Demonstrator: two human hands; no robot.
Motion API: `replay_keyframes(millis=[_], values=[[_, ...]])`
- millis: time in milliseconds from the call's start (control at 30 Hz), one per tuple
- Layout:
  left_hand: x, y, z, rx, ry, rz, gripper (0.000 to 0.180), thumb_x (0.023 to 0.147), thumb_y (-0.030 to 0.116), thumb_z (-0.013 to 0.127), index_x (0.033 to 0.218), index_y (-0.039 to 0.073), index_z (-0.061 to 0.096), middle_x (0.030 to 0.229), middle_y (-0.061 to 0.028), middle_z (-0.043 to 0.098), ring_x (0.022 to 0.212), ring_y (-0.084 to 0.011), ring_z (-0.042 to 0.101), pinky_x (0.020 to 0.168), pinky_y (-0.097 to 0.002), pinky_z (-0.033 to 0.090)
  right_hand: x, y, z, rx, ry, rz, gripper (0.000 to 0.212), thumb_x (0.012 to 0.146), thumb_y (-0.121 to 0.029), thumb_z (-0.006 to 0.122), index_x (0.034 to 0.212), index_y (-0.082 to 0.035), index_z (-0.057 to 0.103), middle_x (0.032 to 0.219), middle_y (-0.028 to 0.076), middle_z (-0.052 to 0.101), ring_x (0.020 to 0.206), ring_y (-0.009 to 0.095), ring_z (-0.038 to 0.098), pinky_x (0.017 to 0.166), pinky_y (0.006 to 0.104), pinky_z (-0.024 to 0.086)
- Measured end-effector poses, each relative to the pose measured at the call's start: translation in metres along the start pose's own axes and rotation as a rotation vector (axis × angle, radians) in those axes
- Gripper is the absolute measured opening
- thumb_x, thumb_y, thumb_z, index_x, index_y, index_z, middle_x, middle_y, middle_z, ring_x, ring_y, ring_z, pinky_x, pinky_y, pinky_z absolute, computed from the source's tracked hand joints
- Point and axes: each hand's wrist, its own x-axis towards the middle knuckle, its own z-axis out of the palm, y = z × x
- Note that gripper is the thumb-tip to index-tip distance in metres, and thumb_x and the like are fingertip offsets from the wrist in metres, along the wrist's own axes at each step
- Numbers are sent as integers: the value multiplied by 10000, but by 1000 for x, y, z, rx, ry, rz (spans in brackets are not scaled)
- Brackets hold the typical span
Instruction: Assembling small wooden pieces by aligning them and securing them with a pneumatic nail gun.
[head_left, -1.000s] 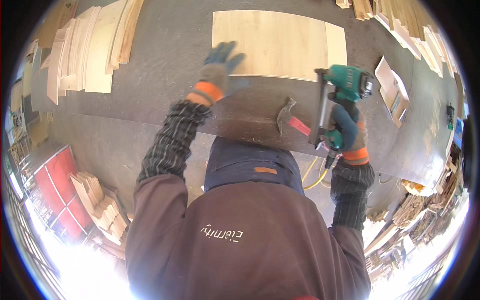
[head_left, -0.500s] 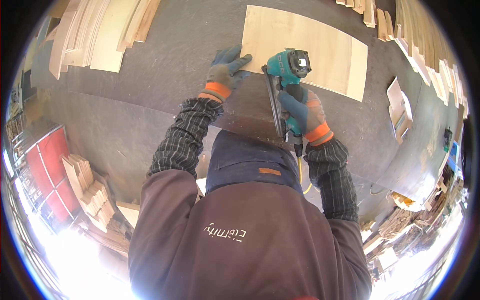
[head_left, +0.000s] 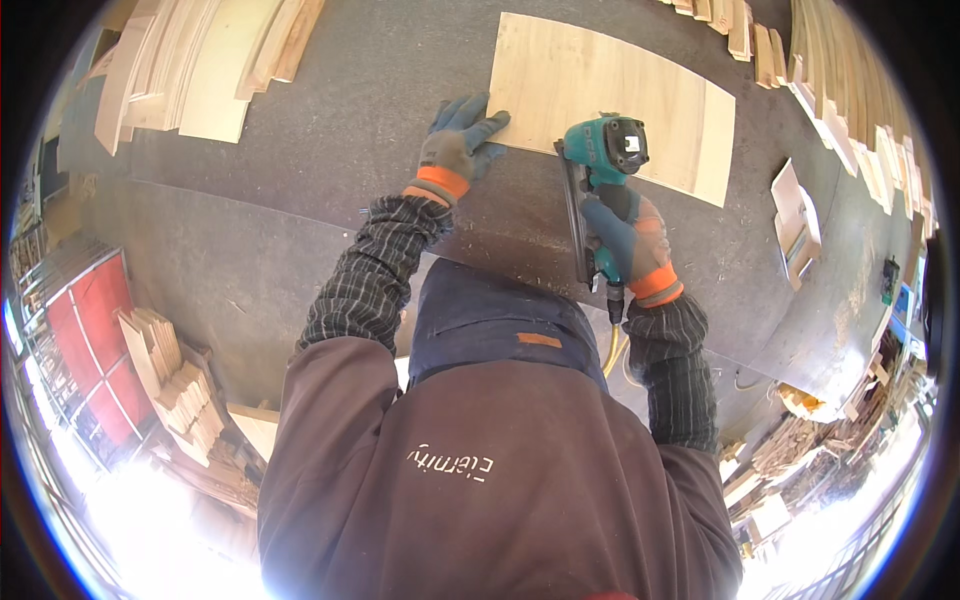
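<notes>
A teal and black pneumatic nail gun point(head_left: 604, 150) is gripped by its handle in my right hand point(head_left: 637, 238), which wears a blue-grey glove with an orange cuff. The nose of the tool is over the near edge of a pale rectangular wooden panel point(head_left: 600, 85). A narrow strip along the panel's right end looks lighter. My left hand point(head_left: 462, 138), in a matching glove, rests at the panel's near left corner, thumb toward the wood and fingers stretched out. A yellow air hose point(head_left: 612, 350) runs down from the tool's handle.
Wooden boards point(head_left: 215, 65) lie at the far left of the dark worktable point(head_left: 330, 130). More wood strips point(head_left: 850, 90) line the far right. A small wooden piece point(head_left: 796, 220) sits at the right. Stacked wood point(head_left: 175, 385) stands at the lower left, beside a red panel point(head_left: 98, 345).
My right hand and the nail gun have moved right along the panel's near edge and slightly toward me. My left hand and the panel have shifted only slightly in the picture.
</notes>
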Motion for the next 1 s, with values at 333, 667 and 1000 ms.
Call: replay_keyframes(millis=[333, 667, 1000], values=[[4, -2, 2, 11, -21, 28, 553, 779, 196, 891, 1316, 182, 763, 1469, -168, 624, 1353, -405, 550, 1177, -489, 441, -5, 6, -29, 2, 47, 19, 308, 920, -306, 767, 1029, -22, 719, 805, 2, 662, 700, 93, 613, 627, 293, 501], [3, 2, 2, 38, -16, 18, 545, 744, 169, 909, 1274, 188, 782, 1441, -175, 642, 1329, -397, 566, 1157, -476, 459, -11, 25, -59, 149, 67, 15, 273, 949, -254, 746, 1062, -11, 694, 807, 10, 642, 666, 101, 593, 598, 289, 485], [4, -3, 8, 41, 16, 58, 531, 727, 170, 908, 1245, 172, 793, 1392, -168, 671, 1286, -389, 585, 1127, -460, 478, -22, 26, -70, 130, 77, -1, 279, 950, -270, 755, 1058, -18, 702, 802, -2, 644, 678, 97, 590, 600, 292, 483]])
